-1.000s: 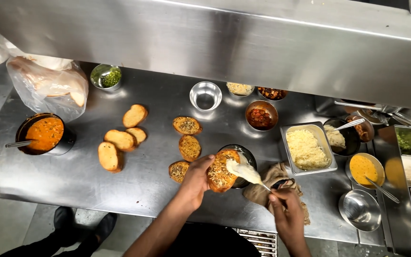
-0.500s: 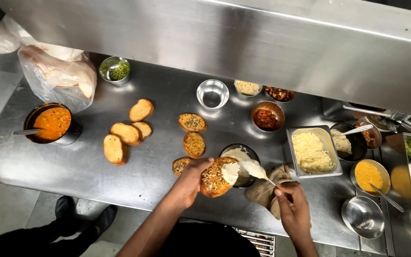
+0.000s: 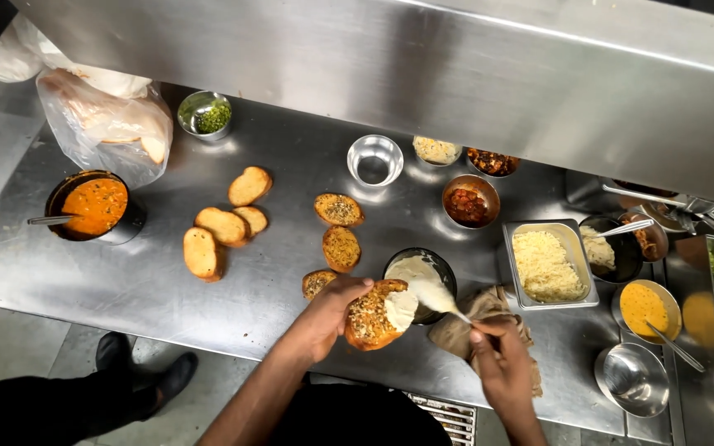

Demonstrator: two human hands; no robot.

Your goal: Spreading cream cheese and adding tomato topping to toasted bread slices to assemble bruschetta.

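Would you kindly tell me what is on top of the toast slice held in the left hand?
The round toasted bread slice in the left hand carries speckled seasoning and a dab of pale cream from the knife. The crumb beneath the cream is covered.

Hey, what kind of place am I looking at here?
Most likely a commercial kitchen prep station. A long stainless steel counter holds many round metal bowls of sauces and toppings, such as the red chunky one, and a rectangular steel tray of shredded cheese. The left hand holds a topped toast slice.
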